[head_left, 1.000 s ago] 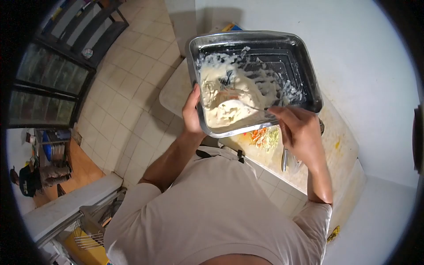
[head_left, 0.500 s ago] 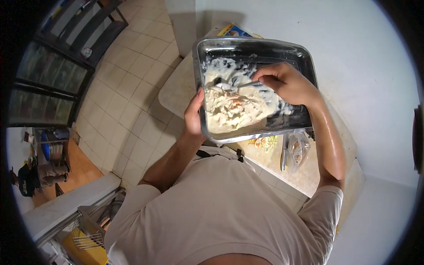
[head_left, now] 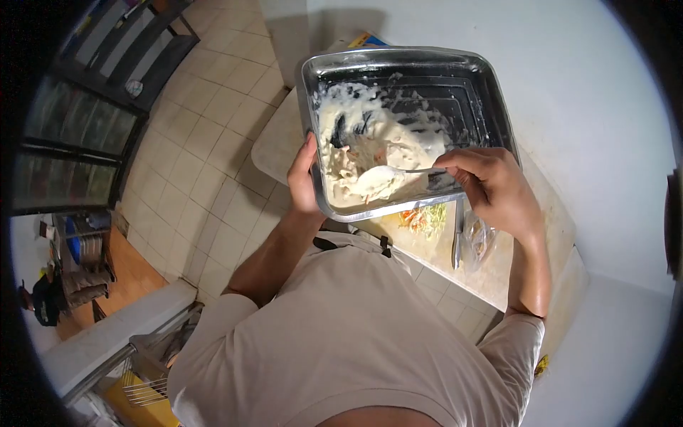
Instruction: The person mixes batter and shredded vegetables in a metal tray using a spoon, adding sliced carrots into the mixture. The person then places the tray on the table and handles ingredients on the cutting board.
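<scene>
My left hand [head_left: 302,181] grips the near left corner of the deep, rectangular stainless-steel tray [head_left: 441,53], thumb on the rim, the fingers beneath mostly hidden; I judge this steadies it against the stirring and leaves my other side free. The tray is raised above the pale, stained surface [head_left: 491,281] and looks tipped towards me, which would explain why the thick, cream-coloured mixture [head_left: 405,151] is heaped at the near left. That mass is glossy and lumpy, flecked with orange bits, and thins into white smears over the dark, stepped metal floor. The shiny metal spoon [head_left: 421,171] lies low across it, its rounded bowl coated in cream, so it seems angled to push or fold instead of stab. Below the near rim, shredded orange and pale-green vegetables [head_left: 427,221] make a loose, stringy pile, and beside them a slim metal utensil [head_left: 457,240] lies lengthwise next to a crinkled clear plastic bag [head_left: 479,242] with something brownish inside. My right hand [head_left: 498,186] pinches the spoon's handle end between thumb and fingers, probably for light control, knuckles above the near right rim.
</scene>
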{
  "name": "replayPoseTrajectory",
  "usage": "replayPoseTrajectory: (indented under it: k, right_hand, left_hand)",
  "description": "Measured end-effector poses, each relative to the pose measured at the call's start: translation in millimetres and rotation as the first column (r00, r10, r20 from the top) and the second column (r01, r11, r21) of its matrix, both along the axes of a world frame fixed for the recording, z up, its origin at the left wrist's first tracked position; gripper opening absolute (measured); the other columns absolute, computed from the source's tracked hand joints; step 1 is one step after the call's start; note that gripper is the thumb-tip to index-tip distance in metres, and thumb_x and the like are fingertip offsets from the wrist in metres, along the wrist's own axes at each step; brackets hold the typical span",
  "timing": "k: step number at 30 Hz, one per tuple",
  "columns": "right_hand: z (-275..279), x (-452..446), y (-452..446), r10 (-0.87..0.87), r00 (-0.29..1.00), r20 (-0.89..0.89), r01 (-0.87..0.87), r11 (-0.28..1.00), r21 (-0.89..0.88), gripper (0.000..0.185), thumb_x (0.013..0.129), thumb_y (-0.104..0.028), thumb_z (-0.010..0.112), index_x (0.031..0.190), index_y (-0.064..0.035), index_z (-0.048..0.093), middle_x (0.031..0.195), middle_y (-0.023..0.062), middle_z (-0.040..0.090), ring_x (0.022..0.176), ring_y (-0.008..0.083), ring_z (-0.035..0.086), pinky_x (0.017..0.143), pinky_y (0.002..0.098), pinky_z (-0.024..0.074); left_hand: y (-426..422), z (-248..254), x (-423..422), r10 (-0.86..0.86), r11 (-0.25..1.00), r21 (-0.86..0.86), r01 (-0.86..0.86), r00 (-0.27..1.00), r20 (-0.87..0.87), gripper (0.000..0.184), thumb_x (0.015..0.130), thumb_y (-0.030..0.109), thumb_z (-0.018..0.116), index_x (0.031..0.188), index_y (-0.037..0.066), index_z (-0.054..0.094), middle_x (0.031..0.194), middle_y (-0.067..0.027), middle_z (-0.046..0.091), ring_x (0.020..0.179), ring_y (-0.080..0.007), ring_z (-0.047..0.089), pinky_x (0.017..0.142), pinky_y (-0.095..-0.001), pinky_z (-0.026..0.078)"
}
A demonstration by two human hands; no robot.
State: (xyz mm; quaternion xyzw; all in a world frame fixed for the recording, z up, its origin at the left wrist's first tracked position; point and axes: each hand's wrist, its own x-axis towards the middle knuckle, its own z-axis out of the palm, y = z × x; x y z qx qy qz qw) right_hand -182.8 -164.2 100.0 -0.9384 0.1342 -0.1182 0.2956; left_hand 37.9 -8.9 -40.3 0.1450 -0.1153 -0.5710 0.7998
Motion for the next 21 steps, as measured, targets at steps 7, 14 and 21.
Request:
replayPoseTrajectory:
  k: [7, 14, 21]
  right_hand:
    - [-3, -8, 5, -0.191, 0.968, 0.162, 0.206, 0.975, -0.083, 0.02, 0.086, 0.006, 0.064, 0.103, -0.0008, 0.07, 0.095, 0.0178, 0.072, 0.085, 0.0375, 0.069, 0.073, 0.0424, 0.0543]
    - [-8, -14, -8, -0.281, 0.948, 0.147, 0.294, 0.953, -0.076, 0.019, 0.089, 0.004, 0.062, 0.104, -0.003, 0.071, 0.091, 0.0183, 0.072, 0.08, 0.0391, 0.07, 0.071, 0.0418, 0.0538]
    - [-36, -8, -26, -0.345, 0.938, -0.034, 0.343, 0.938, -0.046, 0.017, 0.092, 0.0, 0.059, 0.106, 0.0002, 0.069, 0.086, 0.0223, 0.069, 0.079, 0.0413, 0.069, 0.07, 0.0422, 0.0519]
  left_hand:
    - [-1, -8, -2, 0.005, 1.0, 0.008, -0.005, 1.0, 0.007, 0.046, 0.106, 0.036, 0.041, 0.138, 0.005, 0.053, 0.131, -0.0139, 0.063, 0.118, -0.0275, 0.062, 0.102, -0.0446, 0.05]
    - [-3, -4, -5, 0.048, 0.998, 0.03, -0.049, 0.999, 0.025, 0.045, 0.106, 0.036, 0.041, 0.139, 0.006, 0.053, 0.131, -0.0125, 0.063, 0.119, -0.0269, 0.062, 0.104, -0.0437, 0.049]
    - [-3, -7, -5, 0.068, 0.996, 0.057, -0.073, 0.994, 0.086, 0.049, 0.106, 0.038, 0.043, 0.138, 0.002, 0.052, 0.132, -0.0127, 0.062, 0.118, -0.0261, 0.062, 0.104, -0.0417, 0.048]
